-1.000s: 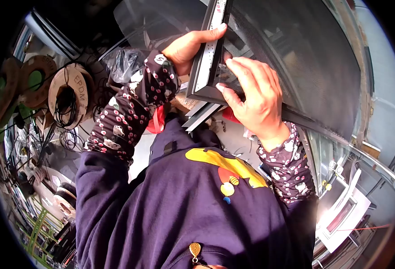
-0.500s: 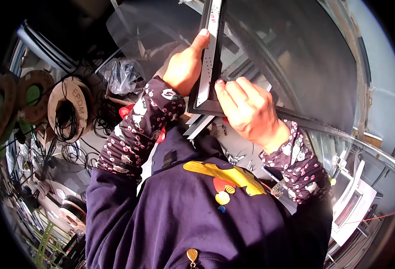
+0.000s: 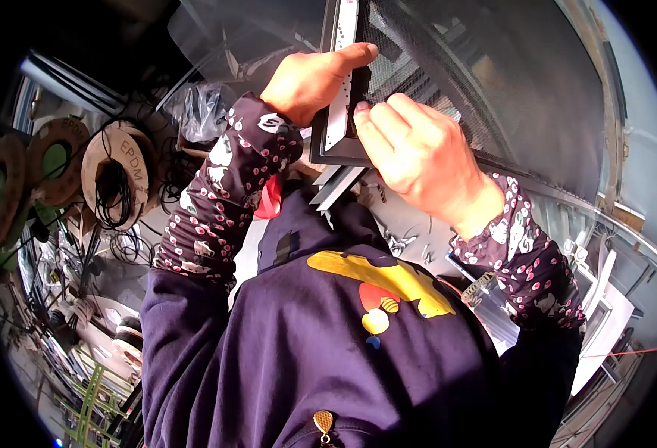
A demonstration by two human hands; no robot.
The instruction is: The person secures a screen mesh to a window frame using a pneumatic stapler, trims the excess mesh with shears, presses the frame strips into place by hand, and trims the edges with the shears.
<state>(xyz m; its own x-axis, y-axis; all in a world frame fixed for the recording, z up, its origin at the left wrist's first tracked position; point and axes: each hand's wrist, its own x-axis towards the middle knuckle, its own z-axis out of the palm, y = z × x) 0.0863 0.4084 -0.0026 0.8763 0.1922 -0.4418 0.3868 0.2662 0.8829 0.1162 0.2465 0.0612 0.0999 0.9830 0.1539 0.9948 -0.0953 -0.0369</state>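
A dark mesh screen [image 3: 522,97] in a black frame [image 3: 336,158] lies before me, its near corner pointing toward my body. Along the frame's left side runs a pale metal strip with small holes [image 3: 338,119]. My left hand [image 3: 310,84] is closed round that side, the thumb stretched across the strip to the mesh edge. My right hand [image 3: 429,153] has its fingers curled and pinched at the inner edge of the frame near the corner; what they grip, if anything, is hidden. Below the corner, grey metal profiles [image 3: 337,188] jut out.
Cardboard spools marked EPDM [image 3: 130,160] with black cord stand at the left. A clear plastic bag [image 3: 201,112] lies behind my left forearm. Small metal pieces [image 3: 399,245] are scattered below the frame. A white window-like frame [image 3: 604,328] leans at the right.
My left thumb has moved from lying along the strip to reaching across it onto the mesh edge. My right hand has shifted slightly up, and the frame appears a little higher in view.
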